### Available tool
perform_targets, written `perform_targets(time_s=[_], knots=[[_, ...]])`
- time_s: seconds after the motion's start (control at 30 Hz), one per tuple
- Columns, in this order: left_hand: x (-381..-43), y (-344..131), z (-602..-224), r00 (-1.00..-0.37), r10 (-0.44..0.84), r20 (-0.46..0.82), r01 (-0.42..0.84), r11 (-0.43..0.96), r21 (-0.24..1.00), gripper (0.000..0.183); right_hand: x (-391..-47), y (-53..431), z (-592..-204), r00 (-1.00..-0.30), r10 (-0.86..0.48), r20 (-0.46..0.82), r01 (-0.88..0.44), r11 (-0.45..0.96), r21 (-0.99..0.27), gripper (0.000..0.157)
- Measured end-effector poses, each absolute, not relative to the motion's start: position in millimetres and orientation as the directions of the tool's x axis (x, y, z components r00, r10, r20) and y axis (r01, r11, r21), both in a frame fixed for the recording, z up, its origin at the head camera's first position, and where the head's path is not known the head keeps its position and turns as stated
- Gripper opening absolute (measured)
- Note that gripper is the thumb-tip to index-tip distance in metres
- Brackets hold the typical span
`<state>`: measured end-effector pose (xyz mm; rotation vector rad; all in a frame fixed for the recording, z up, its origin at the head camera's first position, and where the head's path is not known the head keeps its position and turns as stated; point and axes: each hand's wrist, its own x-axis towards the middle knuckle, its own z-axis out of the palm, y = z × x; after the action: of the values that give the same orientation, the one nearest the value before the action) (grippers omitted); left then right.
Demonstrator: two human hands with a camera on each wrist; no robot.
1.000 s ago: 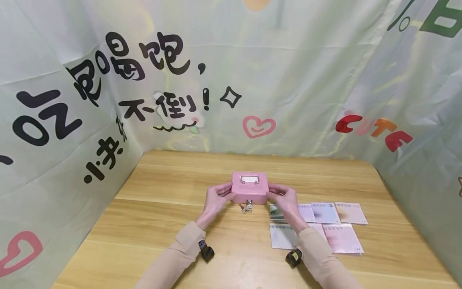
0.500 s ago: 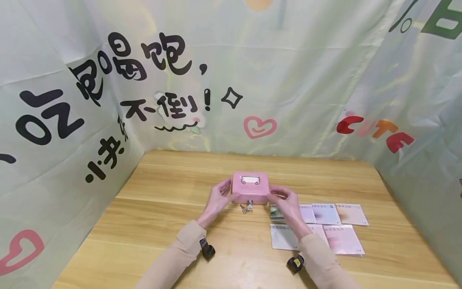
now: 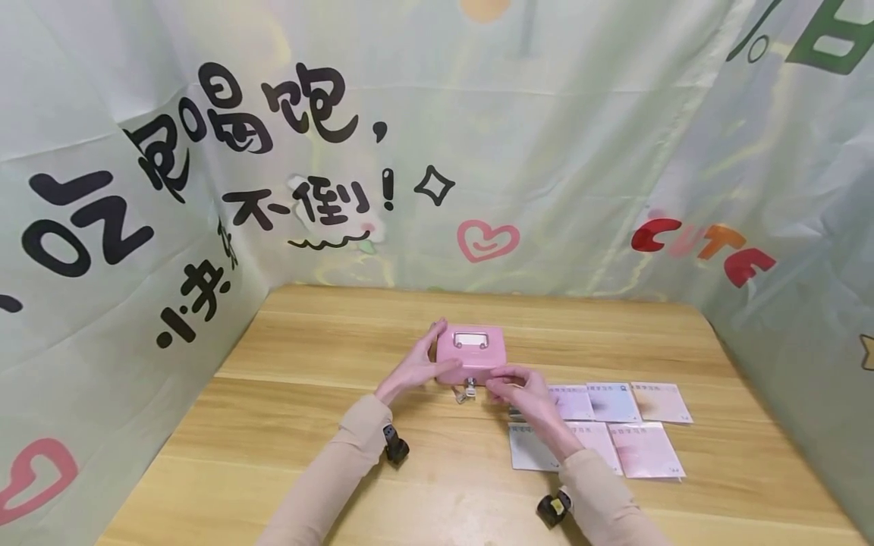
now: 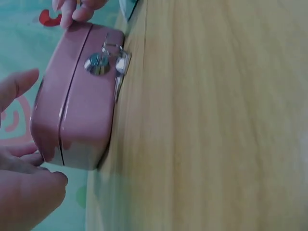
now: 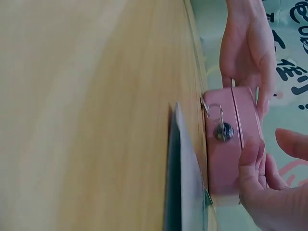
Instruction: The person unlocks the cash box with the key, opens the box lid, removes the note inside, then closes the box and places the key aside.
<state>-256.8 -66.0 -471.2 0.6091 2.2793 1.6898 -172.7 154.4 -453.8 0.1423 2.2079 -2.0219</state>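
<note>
A pink metal cash box point(image 3: 478, 354) with a wire handle on its lid stands on the wooden table, its lid down. A key sits in the front lock point(image 5: 224, 131), with another key point(image 3: 460, 396) hanging from its ring. My left hand point(image 3: 413, 368) spans the box's left end, its fingers spread and the thumb reaching over the lid's near corner. At the front right corner is my right hand point(image 3: 529, 398). In the right wrist view, its nearer fingertip point(image 5: 251, 147) overlaps the seam below the lid, and another finger points out above the lid.
Several pale printed papers point(image 3: 645, 451) lie in two rows to the right, partly under the right forearm. One has a raised edge point(image 5: 187, 168) close by the box. Printed cloth walls point(image 3: 580, 152) enclose the table's back and sides.
My left hand has spread and moved further along the box's left end, its thumb coming over the lid. My right hand has shifted left from the right side to the front corner.
</note>
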Motion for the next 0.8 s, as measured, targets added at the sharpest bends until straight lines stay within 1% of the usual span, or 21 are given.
perform_targets(time_s=[0.13,0.33,0.53,0.8], knots=[[-259.0,-68.3,-473.2,-0.879,0.474,0.048,0.163,0.205,0.965,0.094,-172.8,151.1,-457.3,-0.981,-0.04,-0.188,0.185,0.064,-0.981,0.032],[-260.1,-69.2,-475.4,-0.872,0.486,0.063,0.163,0.167,0.972,0.091,-172.9,149.4,-461.0,-0.976,-0.052,-0.212,0.209,0.058,-0.976,0.032],[-260.5,-70.0,-477.0,-0.88,0.471,0.06,0.171,0.196,0.966,0.089,-172.2,145.1,-463.6,-0.977,-0.1,-0.189,0.182,0.076,-0.98,0.036],[-257.0,-71.4,-477.9,-0.902,0.432,0.026,0.14,0.234,0.962,0.092,-172.1,140.2,-465.5,-0.979,-0.098,-0.176,0.16,0.154,-0.975,0.035]])
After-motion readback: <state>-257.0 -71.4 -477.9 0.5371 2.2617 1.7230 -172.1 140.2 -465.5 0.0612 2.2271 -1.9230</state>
